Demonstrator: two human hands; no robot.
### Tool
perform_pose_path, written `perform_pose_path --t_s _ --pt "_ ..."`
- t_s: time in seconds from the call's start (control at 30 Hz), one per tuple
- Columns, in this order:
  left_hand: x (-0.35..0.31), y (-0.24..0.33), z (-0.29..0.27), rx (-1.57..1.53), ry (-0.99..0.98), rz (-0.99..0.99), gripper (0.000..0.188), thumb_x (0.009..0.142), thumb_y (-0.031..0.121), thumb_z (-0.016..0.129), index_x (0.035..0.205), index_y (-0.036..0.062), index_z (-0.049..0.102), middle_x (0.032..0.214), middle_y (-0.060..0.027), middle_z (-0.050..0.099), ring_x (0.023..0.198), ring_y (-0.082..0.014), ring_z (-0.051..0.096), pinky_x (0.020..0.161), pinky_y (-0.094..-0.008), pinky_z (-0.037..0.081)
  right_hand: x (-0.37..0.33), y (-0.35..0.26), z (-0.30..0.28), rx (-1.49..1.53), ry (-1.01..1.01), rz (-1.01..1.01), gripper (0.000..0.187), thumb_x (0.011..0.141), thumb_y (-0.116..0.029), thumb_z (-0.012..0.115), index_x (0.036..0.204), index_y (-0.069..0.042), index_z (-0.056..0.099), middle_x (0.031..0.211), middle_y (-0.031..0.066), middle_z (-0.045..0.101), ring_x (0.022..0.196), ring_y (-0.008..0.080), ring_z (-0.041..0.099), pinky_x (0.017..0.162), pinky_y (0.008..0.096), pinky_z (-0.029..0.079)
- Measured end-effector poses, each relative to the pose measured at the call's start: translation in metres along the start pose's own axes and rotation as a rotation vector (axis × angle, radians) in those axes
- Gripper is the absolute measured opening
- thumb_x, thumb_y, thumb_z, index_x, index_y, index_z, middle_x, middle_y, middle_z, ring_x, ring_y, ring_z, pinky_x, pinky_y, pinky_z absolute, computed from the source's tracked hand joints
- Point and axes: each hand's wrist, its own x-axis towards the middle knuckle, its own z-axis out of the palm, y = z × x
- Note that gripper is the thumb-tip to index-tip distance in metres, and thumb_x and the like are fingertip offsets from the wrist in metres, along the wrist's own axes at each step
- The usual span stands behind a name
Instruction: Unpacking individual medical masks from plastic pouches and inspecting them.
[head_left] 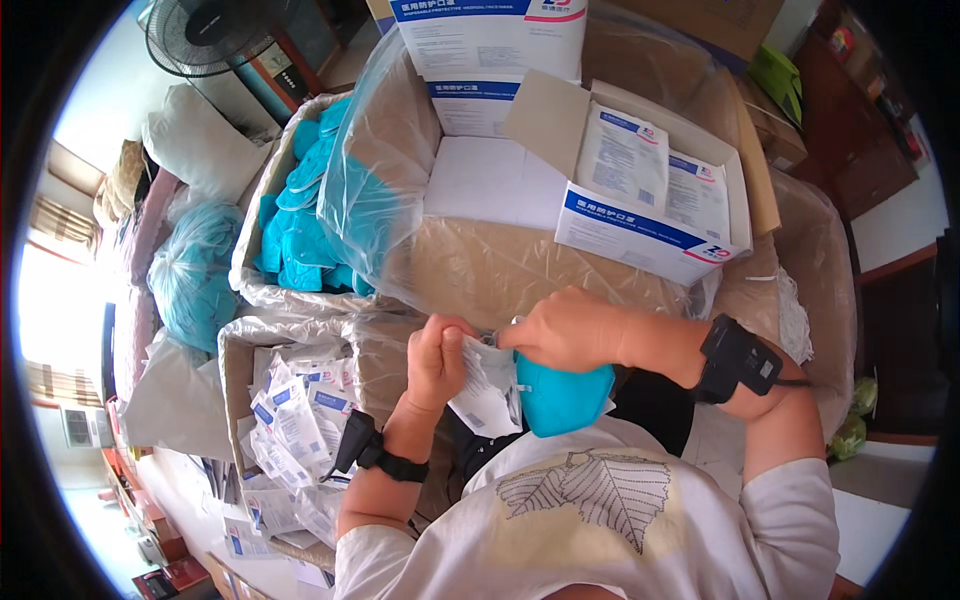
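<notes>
Far left, pile of blue masks in a lined box; below it, loose packets in another. Left hand: thumb and curled fingers pinch the top edge of a white packet, held in front of the body. Blue mask just right of it, edges overlapping; can't tell if any of it is inside. Right hand on the mask's top edge, fingers bent toward the packet mouth; thumb hidden, can't tell if pinching. Right, open carton with packets. Step looks like bagging the mask; next move probably calls for holding the mouth wide and sliding the mask in.
</notes>
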Motion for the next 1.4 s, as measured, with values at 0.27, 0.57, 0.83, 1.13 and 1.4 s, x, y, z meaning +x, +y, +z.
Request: perform_pose_path --t_s 0.27,0.57,0.83,1.13,1.4 --pt "0.006 -0.003 0.001 -0.070 -0.021 -0.055 0.021 0.092 0.014 0.041 0.077 0.0024 0.052 0.066 -0.0085 0.059 0.054 -0.0196 0.057 0.053 -0.0277 0.043 0.004 0.012 0.009 -0.036 0.141 -0.119 0.019 0.079 -0.022 0.053 0.097 -0.020 0.059 0.073 0.0075 0.063 0.066 0.0289 0.062 0.059 0.0397 0.049" --pt "0.009 0.000 0.005 0.130 -0.143 0.174 0.012 0.086 0.009 0.047 0.075 0.0035 0.052 0.062 -0.0108 0.056 0.053 -0.0287 0.056 0.051 -0.0333 0.044 0.004 0.000 0.012 -0.083 -0.062 0.086 0.016 0.078 -0.028 0.052 0.089 -0.020 0.061 0.072 0.0066 0.064 0.071 0.0279 0.063 0.062 0.0387 0.050" --pt "-0.004 0.005 -0.001 0.107 -0.037 -0.175 0.015 0.090 0.013 0.044 0.082 0.0033 0.051 0.063 -0.0144 0.055 0.057 -0.0330 0.057 0.052 -0.0357 0.044 -0.001 -0.018 0.034 0.293 0.200 -0.055 0.016 0.080 -0.024 0.050 0.075 -0.011 0.058 0.066 0.0104 0.059 0.064 0.0307 0.058 0.056 0.0404 0.045" --pt "-0.007 0.022 -0.025 0.264 0.117 -0.365 0.020 0.091 0.021 0.044 0.088 0.0027 0.052 0.068 -0.0216 0.056 0.066 -0.0393 0.057 0.055 -0.0395 0.044 0.011 -0.035 0.034 0.946 0.471 0.125 0.018 0.086 -0.016 0.055 0.078 0.001 0.058 0.058 0.0014 0.049 0.057 0.0057 0.043 0.050 0.0252 0.038" --pt "-0.022 0.016 -0.052 0.307 0.268 -0.456 0.023 0.092 0.021 0.042 0.088 0.0021 0.053 0.073 -0.0196 0.058 0.068 -0.0373 0.056 0.061 -0.0377 0.044 0.010 -0.028 0.019 1.249 0.893 0.289 0.019 0.087 -0.021 0.055 0.081 -0.004 0.061 0.068 -0.0034 0.053 0.061 0.0036 0.046 0.053 0.0191 0.039"
